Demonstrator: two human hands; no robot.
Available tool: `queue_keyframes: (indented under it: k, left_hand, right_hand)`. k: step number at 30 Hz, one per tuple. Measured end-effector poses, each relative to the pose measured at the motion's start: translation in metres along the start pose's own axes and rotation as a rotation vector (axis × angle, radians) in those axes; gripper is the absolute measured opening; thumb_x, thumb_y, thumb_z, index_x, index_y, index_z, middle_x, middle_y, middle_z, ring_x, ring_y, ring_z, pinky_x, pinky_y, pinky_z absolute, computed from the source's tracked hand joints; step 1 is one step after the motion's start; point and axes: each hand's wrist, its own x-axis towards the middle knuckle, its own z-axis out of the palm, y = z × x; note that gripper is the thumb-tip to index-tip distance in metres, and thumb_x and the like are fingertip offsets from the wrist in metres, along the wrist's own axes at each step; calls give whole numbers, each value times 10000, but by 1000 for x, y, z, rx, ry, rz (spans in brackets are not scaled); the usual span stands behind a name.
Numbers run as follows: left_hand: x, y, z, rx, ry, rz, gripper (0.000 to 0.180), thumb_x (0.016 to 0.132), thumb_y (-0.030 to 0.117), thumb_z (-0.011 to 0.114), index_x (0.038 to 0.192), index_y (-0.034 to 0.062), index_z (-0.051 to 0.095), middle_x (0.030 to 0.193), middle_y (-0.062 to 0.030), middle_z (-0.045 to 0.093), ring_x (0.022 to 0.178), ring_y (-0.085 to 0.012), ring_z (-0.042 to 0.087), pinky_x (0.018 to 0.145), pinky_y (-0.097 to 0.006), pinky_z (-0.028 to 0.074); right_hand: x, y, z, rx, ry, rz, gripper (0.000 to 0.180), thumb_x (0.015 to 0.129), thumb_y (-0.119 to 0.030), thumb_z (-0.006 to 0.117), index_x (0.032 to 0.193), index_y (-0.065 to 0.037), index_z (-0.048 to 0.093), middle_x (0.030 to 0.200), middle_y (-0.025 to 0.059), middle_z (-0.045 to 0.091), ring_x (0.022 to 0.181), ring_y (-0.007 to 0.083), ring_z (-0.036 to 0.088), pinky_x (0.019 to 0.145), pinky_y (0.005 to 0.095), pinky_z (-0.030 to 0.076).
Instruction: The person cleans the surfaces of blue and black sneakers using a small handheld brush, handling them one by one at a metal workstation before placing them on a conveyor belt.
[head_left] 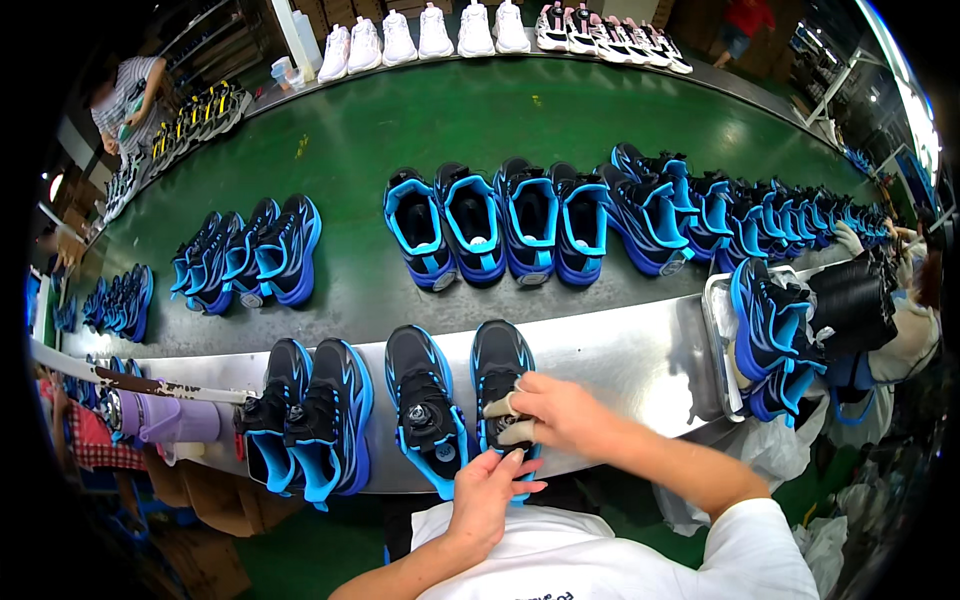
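A black and blue sneaker (503,350) lies at the bench's front edge, toe pointing away from me. My right hand (565,415), with pale covers on some fingertips, is closed on its tongue and lacing area. At the heel, my left hand (485,495) grips the collar, its thumb close to my right fingertips. The fingers hide most of the shoe's opening and whatever small part they pinch. Just left stands a matching sneaker (417,365), with a round clear dial on its tongue. Further left, another pair of sneakers (335,400) sits side by side, apart from my hands.
A green conveyor belt (400,120) beyond the metal bench (620,350) carries rows of similar sneakers (470,220). White shoes (435,32) line the far ledge. A tray (712,320) with stacked sneakers stands right; a purple jug (180,418) stands left. Other people work at both sides.
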Motion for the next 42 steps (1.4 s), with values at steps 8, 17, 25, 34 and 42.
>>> queue_keyframes:
  k: [8, 17, 25, 34, 42]
  left_hand:
    - [1, -1, 6, -12, -27, -8, 228, 966, 92, 538, 1103, -86, 581, 1025, -114, 625, 998, -228, 647, 752, -348, 600]
    - [-14, 83, -31, 1151, 340, 903, 329, 774, 118, 738, 1058, -6, 628, 846, -33, 489, 672, -121, 437, 606, -232, 385]
    - [21, 80, -43, 992, -63, 675, 373, 749, 69, 734, 1114, 36, 667, 831, -7, 462, 715, -107, 420, 639, -222, 372]
    - [26, 86, -43, 1119, -124, 736, 373, 760, 99, 724, 1117, 32, 635, 866, -56, 502, 778, -178, 464, 676, -267, 409]
    - [-27, 54, -61, 440, 59, 336, 198, 928, 105, 580, 1054, -32, 647, 991, -99, 625, 808, -106, 567, 672, -233, 461]
  right_hand:
    - [-6, 2, 6, -30, 184, 2, 305, 796, -219, 711, 1073, -97, 672, 951, 111, 512, 830, 319, 583, 714, 402, 489]
    - [14, 14, -16, -17, 296, 77, 443, 791, -309, 755, 1173, -113, 645, 890, 119, 524, 858, 266, 538, 756, 356, 462]
    - [109, 51, 14, -160, 199, 47, 532, 868, -283, 671, 1350, -133, 505, 1103, 186, 505, 1053, 376, 496, 914, 431, 427]
    - [135, 74, 33, -95, 80, 58, 491, 875, -292, 654, 1327, -137, 536, 1252, 238, 440, 1143, 412, 450, 986, 457, 397]
    - [95, 20, -40, -135, -72, 0, 342, 857, -285, 669, 1156, -122, 643, 1007, 144, 585, 994, 327, 557, 835, 414, 460]
